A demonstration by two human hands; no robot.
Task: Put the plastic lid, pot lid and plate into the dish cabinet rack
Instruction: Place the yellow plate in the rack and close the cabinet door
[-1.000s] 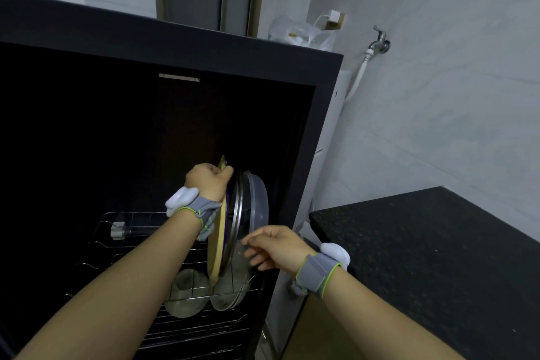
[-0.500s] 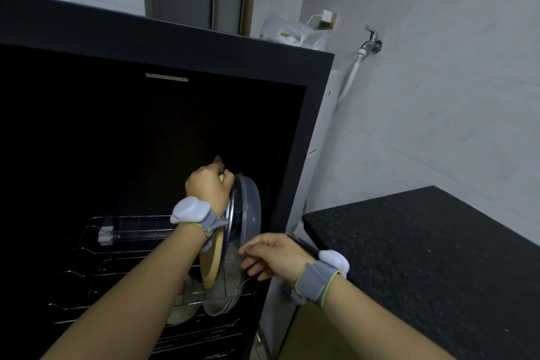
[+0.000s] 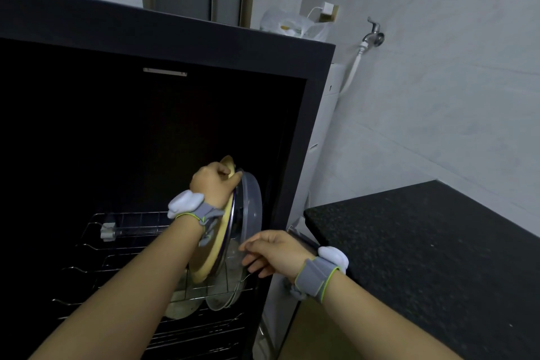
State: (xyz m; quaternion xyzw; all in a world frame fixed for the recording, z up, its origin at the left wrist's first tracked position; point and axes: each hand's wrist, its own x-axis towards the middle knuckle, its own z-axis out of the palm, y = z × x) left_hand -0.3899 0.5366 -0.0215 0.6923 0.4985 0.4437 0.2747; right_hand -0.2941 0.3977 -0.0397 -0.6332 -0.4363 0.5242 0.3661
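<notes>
Fingers (image 3: 233, 175) of the left hand (image 3: 211, 184) pinch the plate's (image 3: 214, 248) top rim, standing it on edge in the dish cabinet rack (image 3: 122, 245) beside the pot lid (image 3: 233, 222) and plastic lid (image 3: 252, 207) (presumably to slot between wires), while the right hand (image 3: 274, 251) hovers loosely curled, grasping nothing.

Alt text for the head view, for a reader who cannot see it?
A left hand grips the top rim of a yellow plate standing on edge in a dark cabinet's wire rack, beside a pot lid and plastic lid; the right hand hovers nearby.

Grey wristbands (image 3: 314, 279); white pods (image 3: 333, 254); lime edging
</notes>
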